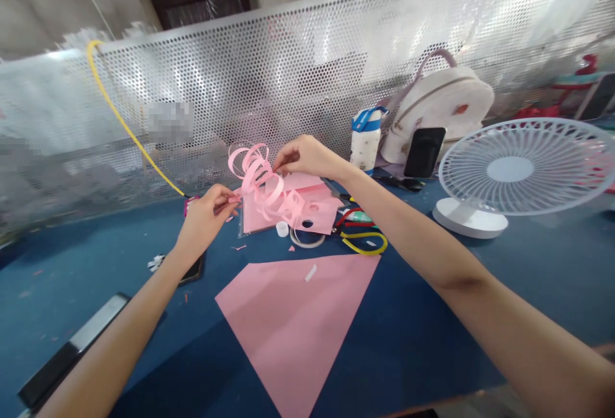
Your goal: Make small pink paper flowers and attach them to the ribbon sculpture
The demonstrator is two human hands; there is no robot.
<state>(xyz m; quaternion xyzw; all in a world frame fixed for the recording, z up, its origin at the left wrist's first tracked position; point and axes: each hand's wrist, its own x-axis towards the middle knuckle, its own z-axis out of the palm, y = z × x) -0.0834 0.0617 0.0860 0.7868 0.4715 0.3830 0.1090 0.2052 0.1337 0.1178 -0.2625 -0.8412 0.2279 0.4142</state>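
Curled pink paper strips (262,177) hang between my hands above a stack of pink paper (307,184). My left hand (205,216) pinches one end of the strips on the left. At their upper right, the fingers of my right hand (305,156) are closed on the curls, their tips partly hidden. Nearer to me, a large pink paper sheet (302,322) with slanted edges lies flat on the blue table, a small white strip (311,273) on top of it. Some of the stacked paper has round holes cut in it.
Yellow-handled scissors (365,243), a tape ring (307,240) and a small white roll (282,229) lie beside the stack. Behind stand a white bottle (365,142), a phone (425,152) and a white backpack (439,110). A white fan (509,171) is at right, a black-and-silver object (74,347) at left.
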